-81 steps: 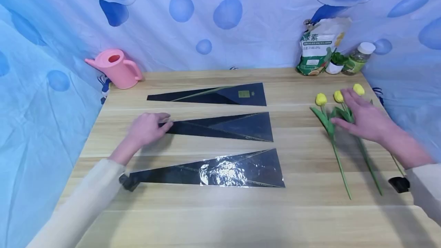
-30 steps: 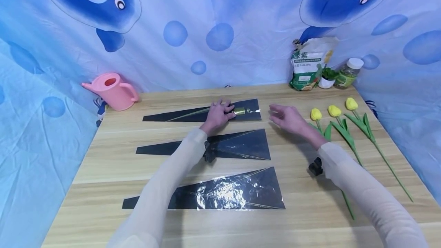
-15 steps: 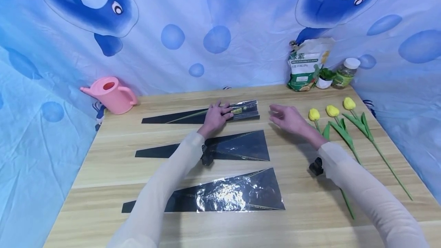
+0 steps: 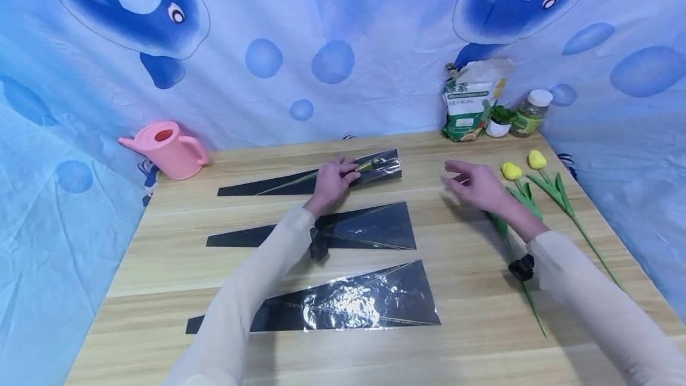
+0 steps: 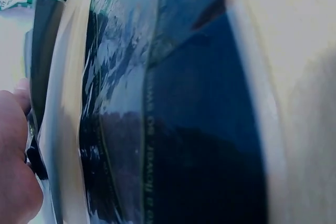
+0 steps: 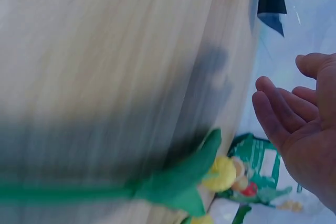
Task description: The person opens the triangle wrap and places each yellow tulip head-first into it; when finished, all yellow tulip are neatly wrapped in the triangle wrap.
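Three long tapered black flower sleeves lie in rows. My left hand (image 4: 331, 183) grips the back sleeve (image 4: 386, 177) partway along, and its wide right end is bowed up with curled sides and a shiny mouth. The middle sleeve (image 4: 375, 226) and front sleeve (image 4: 402, 296) lie flat, partly under my left arm. My right hand (image 4: 480, 188) hovers to the right of the sleeves, fingers loosely bent, holding nothing. Below it lies a tulip whose green stem (image 4: 532, 302) shows while its bloom is hidden. Two more yellow tulips (image 4: 538, 159) lie beyond.
A pink watering can (image 4: 171, 151) stands at the back left. Along the back right are a green and white bag (image 4: 467, 118), a small potted plant (image 4: 499, 127) and a white-capped jar (image 4: 530, 115). A blue printed cloth (image 4: 300, 11) hangs behind the wooden table.
My left hand has moved from the middle sleeve to the back one, whose wide end has curled up from flat. My right hand left the tulips, then shifted slightly back right.
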A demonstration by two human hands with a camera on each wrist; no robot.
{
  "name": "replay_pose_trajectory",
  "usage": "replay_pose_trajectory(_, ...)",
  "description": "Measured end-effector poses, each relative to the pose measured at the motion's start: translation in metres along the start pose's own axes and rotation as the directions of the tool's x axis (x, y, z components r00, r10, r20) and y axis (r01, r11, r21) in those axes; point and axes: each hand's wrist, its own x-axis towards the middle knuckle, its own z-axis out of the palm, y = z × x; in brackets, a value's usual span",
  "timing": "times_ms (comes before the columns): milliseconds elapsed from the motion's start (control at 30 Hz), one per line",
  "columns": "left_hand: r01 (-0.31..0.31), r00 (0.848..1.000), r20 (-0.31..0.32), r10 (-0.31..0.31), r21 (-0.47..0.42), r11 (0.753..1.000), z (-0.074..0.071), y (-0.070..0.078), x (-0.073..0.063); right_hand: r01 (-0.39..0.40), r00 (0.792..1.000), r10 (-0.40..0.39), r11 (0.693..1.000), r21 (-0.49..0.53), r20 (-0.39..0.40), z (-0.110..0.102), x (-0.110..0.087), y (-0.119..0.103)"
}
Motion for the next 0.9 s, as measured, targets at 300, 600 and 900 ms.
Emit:
replay_pose_trajectory(300, -0.025, 0.997, -0.075, 0.02, -0.062, 0.998, -0.001, -0.001, -0.001, -0.021, 0.997, 0.016, 0.998, -0.059, -0.078, -0.034, -0.038, 0.007)
replay_pose_trajectory(600, -0.007, 0.996, -0.092, -0.005, -0.128, 0.992, 0.0, -0.001, -0.001, -0.21, 0.978, 0.211, 0.973, -0.099, -0.005, -0.058, -0.085, 0.013)
replay_pose_trajectory(900, 0.011, 0.994, -0.101, -0.03, -0.181, 0.983, 0.003, 0.002, -0.004, -0.513, 0.827, 0.474, 0.856, 0.061, 0.302, -0.06, -0.113, 0.007)
